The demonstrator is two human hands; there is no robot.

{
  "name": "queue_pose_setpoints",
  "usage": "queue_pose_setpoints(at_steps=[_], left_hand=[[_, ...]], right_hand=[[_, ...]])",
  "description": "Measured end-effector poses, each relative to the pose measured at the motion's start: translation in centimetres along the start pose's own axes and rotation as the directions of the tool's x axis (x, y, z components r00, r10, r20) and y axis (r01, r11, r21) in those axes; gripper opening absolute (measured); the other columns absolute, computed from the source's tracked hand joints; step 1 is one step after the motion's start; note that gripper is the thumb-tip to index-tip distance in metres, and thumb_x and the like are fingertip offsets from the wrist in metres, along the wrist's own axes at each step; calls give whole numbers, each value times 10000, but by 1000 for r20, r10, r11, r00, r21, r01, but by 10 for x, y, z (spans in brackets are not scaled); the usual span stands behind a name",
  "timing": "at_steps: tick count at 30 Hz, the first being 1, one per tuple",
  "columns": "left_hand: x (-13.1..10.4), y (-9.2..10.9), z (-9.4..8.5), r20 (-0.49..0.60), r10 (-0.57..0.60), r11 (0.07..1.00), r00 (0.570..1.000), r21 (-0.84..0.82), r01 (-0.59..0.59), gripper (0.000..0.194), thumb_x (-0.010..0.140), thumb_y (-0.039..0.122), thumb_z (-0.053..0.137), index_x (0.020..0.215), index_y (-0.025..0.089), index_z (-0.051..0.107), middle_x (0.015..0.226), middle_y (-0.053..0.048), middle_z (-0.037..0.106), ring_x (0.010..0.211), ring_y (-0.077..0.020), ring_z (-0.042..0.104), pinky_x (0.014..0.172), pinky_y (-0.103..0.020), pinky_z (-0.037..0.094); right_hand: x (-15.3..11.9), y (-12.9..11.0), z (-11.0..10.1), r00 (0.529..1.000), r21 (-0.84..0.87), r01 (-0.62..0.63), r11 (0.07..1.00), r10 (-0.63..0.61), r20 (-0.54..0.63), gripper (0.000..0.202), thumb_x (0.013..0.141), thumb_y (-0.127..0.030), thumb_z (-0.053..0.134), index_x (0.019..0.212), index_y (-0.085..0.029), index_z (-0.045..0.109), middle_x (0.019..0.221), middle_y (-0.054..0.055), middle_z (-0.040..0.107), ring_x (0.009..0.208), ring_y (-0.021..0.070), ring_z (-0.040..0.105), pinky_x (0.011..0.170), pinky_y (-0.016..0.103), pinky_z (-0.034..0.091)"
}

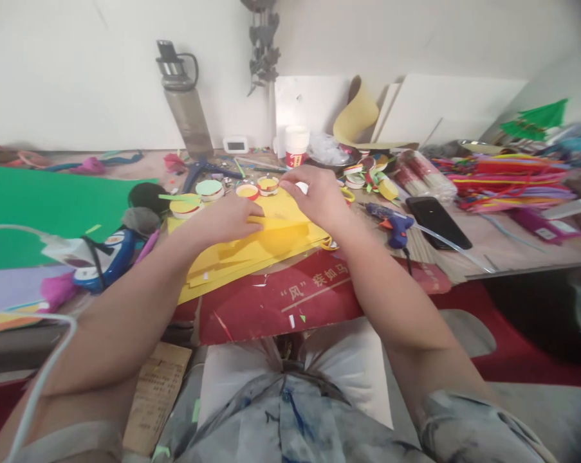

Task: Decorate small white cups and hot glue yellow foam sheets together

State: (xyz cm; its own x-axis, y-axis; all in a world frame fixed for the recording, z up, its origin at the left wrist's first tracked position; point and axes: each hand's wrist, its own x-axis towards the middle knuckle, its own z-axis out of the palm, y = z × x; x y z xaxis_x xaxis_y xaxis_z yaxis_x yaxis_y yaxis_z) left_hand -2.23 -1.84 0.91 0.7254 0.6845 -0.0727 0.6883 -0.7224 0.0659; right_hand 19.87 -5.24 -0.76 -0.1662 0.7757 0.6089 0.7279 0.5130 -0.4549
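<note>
Yellow sheets (217,262) lie stacked at the middle of the table, their top sheet bent up near the hands. My left hand (235,220) is over the left part of the stack, fingers apart, by the raised yellow sheet. At the far edge of the stack is my right hand (314,196), its thumb and fingers bent together beside a small round box with a yellow inside (268,186); what it holds, if anything, is hidden. Another small round box (247,191) and a green-topped one (210,189) stand to the left.
A glue gun (396,226) and a black phone (439,222) lie to the right. Behind stand a tall bottle (188,112) and a paper cup (296,145). Green sheet (63,212) lies left, near a blue-white device (107,260). Colourful pipe cleaners (512,180) are piled right.
</note>
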Motion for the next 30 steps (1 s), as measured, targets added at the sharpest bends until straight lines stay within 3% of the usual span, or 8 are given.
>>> queue_pose_setpoints(at_steps=[6, 10, 12, 15, 18, 20, 23, 30], left_hand=[[-3, 8, -2, 56, 44, 992, 997, 119, -51, 381, 946, 356, 465, 1137, 229, 770, 1111, -66, 799, 1002, -244, 715, 885, -324, 491], [-1, 10, 3, -2, -12, 977, 1000, 213, 12, 385, 989, 365, 434, 1109, 187, 754, 1107, -120, 782, 1038, -270, 714, 870, -340, 500], [0, 10, 4, 9, -11, 977, 1000, 213, 9, 368, 980, 338, 439, 1083, 180, 755, 1093, -121, 781, 1028, -268, 714, 871, -344, 502], [-1, 12, 3, 1, 14, 983, 1000, 182, -14, 370, 980, 321, 433, 1069, 177, 761, 1091, -113, 783, 1019, -258, 712, 895, -349, 499], [-1, 13, 2, -9, 4, 986, 1000, 164, -2, 382, 1000, 335, 422, 1066, 172, 761, 1093, -113, 783, 1019, -252, 709, 894, -341, 493], [-1, 13, 3, -17, -1, 989, 1000, 148, 4, 369, 1000, 338, 426, 1050, 182, 757, 1072, -99, 782, 1018, -245, 704, 882, -328, 489], [1, 11, 2, -48, -9, 992, 999, 126, 15, 351, 989, 335, 431, 995, 178, 745, 1033, -100, 776, 998, -241, 702, 865, -320, 488], [0, 8, -7, -28, -63, 995, 998, 79, 65, 260, 919, 251, 479, 966, 155, 716, 1057, -124, 750, 1023, -257, 692, 875, -327, 491]], right_hand=[[-5, 2, -7, 995, 6, -26, 1000, 26, -96, 234, 1025, -353, 549, 1017, -224, 744, 1030, 65, 785, 962, 231, 715, 920, 391, 559], [-28, 9, -46, 974, -144, -173, 974, 148, -174, 240, 1007, -382, 538, 1029, -234, 725, 1050, 94, 768, 977, 271, 706, 933, 453, 557], [-51, 17, -70, 942, -288, -311, 906, 255, -216, 243, 996, -403, 532, 1003, -233, 705, 994, 117, 754, 966, 294, 699, 939, 481, 541], [-96, 31, -98, 863, -497, -503, 707, 446, -239, 330, 957, -510, 561, 1020, -200, 655, 983, 157, 724, 998, 339, 683, 927, 505, 521], [-136, 42, -112, 770, -639, -580, 505, 596, -227, 476, 915, -611, 581, 1083, -166, 605, 1083, 243, 693, 1039, 389, 665, 884, 497, 499], [-148, 45, -116, 723, -667, -574, 475, 677, -140, 464, 940, -593, 536, 1077, -153, 593, 1088, 290, 682, 1047, 408, 656, 859, 476, 471], [-145, 46, -118, 636, -677, -588, 442, 770, -50, 326, 946, -449, 477, 1017, -160, 609, 1036, 265, 685, 1006, 389, 661, 817, 434, 438], [-116, 27, -132, 436, -551, -763, 337, 898, -55, 161, 878, -311, 529, 741, -244, 582, 673, 72, 576, 705, 261, 594, 690, 361, 428]])
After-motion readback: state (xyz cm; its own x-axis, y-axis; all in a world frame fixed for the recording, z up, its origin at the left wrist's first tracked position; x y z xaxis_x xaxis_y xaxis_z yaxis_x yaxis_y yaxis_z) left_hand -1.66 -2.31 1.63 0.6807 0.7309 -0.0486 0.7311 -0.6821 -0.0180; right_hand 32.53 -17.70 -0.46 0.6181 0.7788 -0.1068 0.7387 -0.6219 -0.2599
